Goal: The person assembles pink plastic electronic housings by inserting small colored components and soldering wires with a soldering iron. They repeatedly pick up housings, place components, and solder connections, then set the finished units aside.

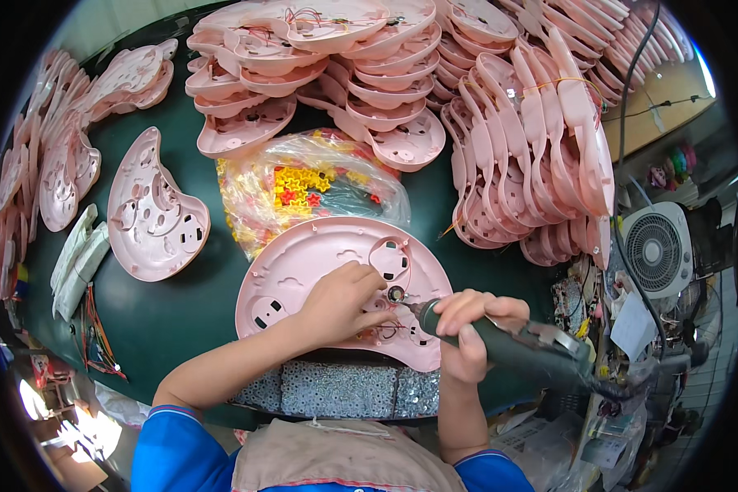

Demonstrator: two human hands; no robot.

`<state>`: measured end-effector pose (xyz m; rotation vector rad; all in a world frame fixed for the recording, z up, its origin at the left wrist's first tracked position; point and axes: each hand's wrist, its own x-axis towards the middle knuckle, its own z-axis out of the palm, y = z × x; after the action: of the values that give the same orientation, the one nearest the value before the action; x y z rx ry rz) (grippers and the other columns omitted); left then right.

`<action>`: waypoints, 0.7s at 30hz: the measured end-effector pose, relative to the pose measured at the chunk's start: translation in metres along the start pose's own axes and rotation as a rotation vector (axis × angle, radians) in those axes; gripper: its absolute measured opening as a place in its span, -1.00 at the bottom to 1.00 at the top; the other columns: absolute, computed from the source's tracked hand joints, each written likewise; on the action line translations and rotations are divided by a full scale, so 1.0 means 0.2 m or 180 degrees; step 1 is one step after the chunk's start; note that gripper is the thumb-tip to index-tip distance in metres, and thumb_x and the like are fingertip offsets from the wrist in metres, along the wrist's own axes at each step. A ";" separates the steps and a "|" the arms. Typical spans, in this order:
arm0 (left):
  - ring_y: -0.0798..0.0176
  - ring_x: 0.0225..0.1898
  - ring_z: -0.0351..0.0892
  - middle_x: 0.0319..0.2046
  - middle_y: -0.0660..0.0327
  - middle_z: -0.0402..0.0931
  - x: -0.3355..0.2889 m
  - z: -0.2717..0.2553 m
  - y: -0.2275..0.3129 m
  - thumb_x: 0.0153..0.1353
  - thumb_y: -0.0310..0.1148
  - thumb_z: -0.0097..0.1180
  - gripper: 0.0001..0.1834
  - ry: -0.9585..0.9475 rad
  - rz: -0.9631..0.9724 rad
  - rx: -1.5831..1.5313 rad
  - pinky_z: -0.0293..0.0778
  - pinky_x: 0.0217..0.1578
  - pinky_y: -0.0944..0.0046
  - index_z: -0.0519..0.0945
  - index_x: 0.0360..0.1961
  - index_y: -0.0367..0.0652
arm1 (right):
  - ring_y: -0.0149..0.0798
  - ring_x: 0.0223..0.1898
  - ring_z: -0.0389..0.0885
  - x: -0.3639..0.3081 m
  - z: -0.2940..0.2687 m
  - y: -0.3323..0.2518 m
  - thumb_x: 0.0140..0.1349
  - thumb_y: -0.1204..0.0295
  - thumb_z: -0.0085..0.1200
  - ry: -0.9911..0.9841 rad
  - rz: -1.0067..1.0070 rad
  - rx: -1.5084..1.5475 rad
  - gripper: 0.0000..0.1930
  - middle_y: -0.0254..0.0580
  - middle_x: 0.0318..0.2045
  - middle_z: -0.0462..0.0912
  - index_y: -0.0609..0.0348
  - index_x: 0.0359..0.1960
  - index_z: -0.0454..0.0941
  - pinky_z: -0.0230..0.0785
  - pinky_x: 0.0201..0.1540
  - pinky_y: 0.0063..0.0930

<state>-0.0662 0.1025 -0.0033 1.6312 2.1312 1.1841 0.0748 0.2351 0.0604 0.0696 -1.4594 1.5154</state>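
Note:
A pink curved plastic shell (303, 246) lies hollow side up in front of me, with holes, posts and thin wires inside. My left hand (344, 302) reaches over it, fingers bent, thumb and index closing beside a small round black part (396, 293). In my right hand (471, 324) is a dark electric screwdriver (512, 348), held nearly level with fingers wrapped round its body. Its tip points left and meets the shell's inside at or right beside the round part; the exact contact is too small to tell.
Behind the shell sits a clear plastic bag (254, 180) of yellow and red star-shaped pieces. Stacks of pink shells (385, 74) fill the back; more stand on edge at right (533, 148). One loose shell (152, 213), white packets (78, 258) and wires (98, 336) lie left. A fan (656, 250) stands right.

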 end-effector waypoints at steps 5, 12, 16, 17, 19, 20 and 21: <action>-0.08 -0.10 0.61 -0.19 0.03 0.59 -0.02 0.04 -0.03 0.13 -0.08 0.46 -0.54 0.0041 -0.0058 -0.0352 0.54 -0.06 -0.01 0.64 -0.18 -0.24 | -0.25 -0.56 0.52 0.00 0.00 0.13 0.18 0.59 0.08 -0.0044 0.0177 -0.0026 -0.59 -0.15 -0.58 0.52 0.20 0.03 0.23 0.62 -0.27 -0.13; -0.09 -0.10 0.59 -0.21 0.01 0.58 -0.02 0.05 -0.05 0.08 -0.09 0.48 -0.53 -0.0030 -0.0053 -0.0407 0.53 -0.05 -0.01 0.64 -0.18 -0.24 | -0.26 -0.56 0.52 0.00 0.01 0.20 0.18 0.58 0.07 -0.0080 0.0436 -0.0099 -0.62 -0.15 -0.58 0.52 0.24 0.00 0.24 0.62 -0.27 -0.17; -0.08 -0.10 0.59 -0.23 0.02 0.58 -0.02 0.05 -0.07 0.05 -0.10 0.49 -0.52 -0.0099 -0.0097 -0.0522 0.53 -0.05 -0.01 0.64 -0.18 -0.25 | -0.26 -0.56 0.53 0.04 0.01 0.20 0.16 0.59 0.07 -0.0074 0.0494 -0.0059 -0.62 -0.15 -0.59 0.53 0.23 0.00 0.24 0.61 -0.28 -0.19; -0.08 -0.09 0.59 -0.23 0.02 0.58 -0.02 0.04 -0.06 0.04 -0.10 0.49 -0.52 -0.0094 -0.0076 -0.0551 0.53 -0.05 0.00 0.64 -0.19 -0.26 | -0.26 -0.56 0.53 0.03 0.00 0.20 0.16 0.60 0.06 -0.0056 0.0462 -0.0025 -0.62 -0.15 -0.59 0.53 0.23 0.01 0.25 0.60 -0.28 -0.19; -0.08 -0.09 0.59 -0.23 0.02 0.58 -0.02 0.04 -0.06 0.03 -0.10 0.49 -0.51 -0.0102 -0.0072 -0.0606 0.52 -0.05 0.00 0.63 -0.19 -0.27 | -0.26 -0.56 0.53 0.03 -0.01 0.20 0.16 0.60 0.06 -0.0036 0.0452 0.0016 -0.61 -0.15 -0.60 0.53 0.23 0.01 0.25 0.60 -0.28 -0.20; -0.08 -0.09 0.59 -0.23 0.02 0.58 -0.02 0.04 -0.05 0.03 -0.10 0.49 -0.51 -0.0084 -0.0087 -0.0581 0.52 -0.05 0.00 0.63 -0.19 -0.27 | -0.26 -0.56 0.53 0.02 -0.01 0.20 0.15 0.60 0.06 -0.0040 0.0455 0.0012 -0.61 -0.15 -0.60 0.53 0.23 0.01 0.25 0.60 -0.28 -0.20; -0.08 -0.09 0.59 -0.23 0.02 0.58 -0.02 0.04 -0.05 0.03 -0.10 0.49 -0.51 -0.0079 -0.0081 -0.0566 0.52 -0.04 0.00 0.63 -0.19 -0.27 | -0.26 -0.56 0.53 0.02 -0.01 0.20 0.15 0.60 0.07 -0.0029 0.0446 -0.0012 -0.61 -0.15 -0.60 0.53 0.24 0.01 0.25 0.60 -0.29 -0.20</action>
<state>-0.0672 0.1020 -0.0169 1.5298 1.9632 1.2975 0.0469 0.2475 0.0334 -0.0287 -1.5005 1.6267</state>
